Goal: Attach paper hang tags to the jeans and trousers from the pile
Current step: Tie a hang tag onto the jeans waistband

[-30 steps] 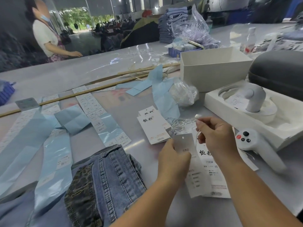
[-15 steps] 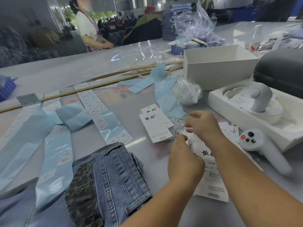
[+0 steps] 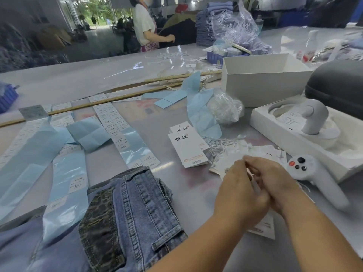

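Folded blue jeans (image 3: 137,213) with a leopard-print patch lie at the table's near left. My left hand (image 3: 237,191) and my right hand (image 3: 280,183) are pressed close together just right of the jeans, and both pinch white paper hang tags (image 3: 263,226) whose lower ends stick out below the hands. Whether a string is between the fingers is hidden. A small stack of hang tags (image 3: 188,147) lies beyond the hands, with loose white strings (image 3: 220,146) and more loose tags (image 3: 267,152) beside it.
A white controller (image 3: 314,173) lies right of my hands, with a white moulded tray (image 3: 275,124), an open white box (image 3: 261,81) and a grey case (image 3: 337,85) behind it. Blue label strips (image 3: 64,173) and wooden rulers (image 3: 117,97) cover the left. A person (image 3: 145,26) stands across the table.
My hands have come down and closer together over the tags; the tag my left hand held up is now mostly hidden between both hands. The person across the table has shifted rightward in view.
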A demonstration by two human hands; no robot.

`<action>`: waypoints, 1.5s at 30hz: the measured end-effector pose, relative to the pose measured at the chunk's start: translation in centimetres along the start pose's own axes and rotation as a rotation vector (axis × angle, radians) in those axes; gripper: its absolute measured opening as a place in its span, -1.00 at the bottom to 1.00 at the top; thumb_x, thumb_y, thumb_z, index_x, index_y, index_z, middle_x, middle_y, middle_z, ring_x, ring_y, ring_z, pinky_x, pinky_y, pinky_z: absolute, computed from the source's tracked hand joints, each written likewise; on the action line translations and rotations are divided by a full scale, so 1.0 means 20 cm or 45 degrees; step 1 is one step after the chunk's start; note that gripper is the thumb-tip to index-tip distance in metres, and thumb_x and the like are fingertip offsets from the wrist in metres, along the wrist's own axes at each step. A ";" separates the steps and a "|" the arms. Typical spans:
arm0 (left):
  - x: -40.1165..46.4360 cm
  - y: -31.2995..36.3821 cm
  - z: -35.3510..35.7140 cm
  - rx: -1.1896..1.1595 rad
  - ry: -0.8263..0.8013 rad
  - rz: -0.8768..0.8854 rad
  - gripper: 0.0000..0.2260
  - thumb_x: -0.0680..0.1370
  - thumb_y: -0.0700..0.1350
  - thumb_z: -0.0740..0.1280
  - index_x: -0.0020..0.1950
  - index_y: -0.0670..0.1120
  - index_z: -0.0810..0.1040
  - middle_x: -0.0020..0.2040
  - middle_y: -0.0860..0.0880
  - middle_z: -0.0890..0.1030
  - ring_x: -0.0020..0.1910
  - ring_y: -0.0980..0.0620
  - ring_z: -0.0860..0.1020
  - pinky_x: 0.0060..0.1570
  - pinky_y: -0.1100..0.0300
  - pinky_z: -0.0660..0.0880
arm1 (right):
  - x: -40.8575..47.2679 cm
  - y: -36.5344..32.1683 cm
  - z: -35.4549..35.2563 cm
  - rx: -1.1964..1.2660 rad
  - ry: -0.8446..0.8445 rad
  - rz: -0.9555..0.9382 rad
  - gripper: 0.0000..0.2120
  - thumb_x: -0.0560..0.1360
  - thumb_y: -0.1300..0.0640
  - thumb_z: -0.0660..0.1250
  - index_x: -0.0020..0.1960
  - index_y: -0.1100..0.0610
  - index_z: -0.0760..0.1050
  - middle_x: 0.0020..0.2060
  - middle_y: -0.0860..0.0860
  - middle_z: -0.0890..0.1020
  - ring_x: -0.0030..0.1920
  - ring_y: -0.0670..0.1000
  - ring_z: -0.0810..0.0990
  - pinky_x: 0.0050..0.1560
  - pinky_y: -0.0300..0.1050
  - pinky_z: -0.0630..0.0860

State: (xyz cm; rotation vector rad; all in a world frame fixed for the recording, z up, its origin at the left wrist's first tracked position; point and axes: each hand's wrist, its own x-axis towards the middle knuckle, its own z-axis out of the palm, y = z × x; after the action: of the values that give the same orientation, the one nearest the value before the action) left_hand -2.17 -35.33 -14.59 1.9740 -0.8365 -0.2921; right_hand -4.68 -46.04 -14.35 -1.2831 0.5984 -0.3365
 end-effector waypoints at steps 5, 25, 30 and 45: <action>-0.04 -0.08 0.00 0.279 -0.018 0.173 -0.61 0.49 0.01 0.36 0.29 -0.05 0.45 0.22 0.00 0.44 0.24 -0.04 0.38 0.24 0.08 0.38 | 0.04 0.02 -0.07 -0.259 0.371 -0.098 -0.73 0.42 0.44 0.34 -0.05 0.11 0.59 -0.19 0.08 0.73 -0.11 0.15 0.71 0.00 0.14 0.61; -0.08 -0.10 -0.75 0.642 0.283 0.072 -0.80 0.53 -0.04 0.29 0.06 -0.06 0.63 0.08 -0.06 0.61 0.07 -0.08 0.53 0.08 0.04 0.50 | -0.33 0.11 0.34 -1.001 -0.084 -0.609 -0.86 0.50 0.16 0.37 -0.24 0.09 0.59 -0.35 -0.07 0.62 -0.27 -0.11 0.55 -0.17 -0.09 0.46; -0.28 -0.49 -1.18 0.833 -0.049 -0.672 -0.43 0.46 0.40 0.29 0.29 0.04 0.49 0.28 -0.03 0.56 0.19 -0.08 0.52 0.16 0.10 0.45 | -0.45 0.19 0.60 -1.051 -0.510 -0.386 -0.67 0.50 -0.19 0.33 -0.26 0.04 0.47 -0.39 -0.11 0.50 -0.32 -0.18 0.44 -0.26 -0.16 0.34; -0.46 -0.52 -1.24 1.251 0.042 -0.193 -0.56 0.43 0.42 0.25 -0.22 0.07 0.27 -0.29 0.09 0.33 -0.17 -0.03 0.37 -0.16 0.07 0.21 | -0.55 0.17 0.74 -1.018 -0.428 -0.355 -0.44 0.30 0.23 0.40 0.15 -0.16 0.26 -0.10 -0.15 0.54 -0.26 -0.19 0.58 -0.38 -0.40 0.38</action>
State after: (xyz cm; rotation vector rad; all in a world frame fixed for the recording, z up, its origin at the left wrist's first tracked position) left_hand 8.19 -9.17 -11.30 2.9474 -0.8947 0.1070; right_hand -5.06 -27.29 -12.71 -2.1506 0.2575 -0.0926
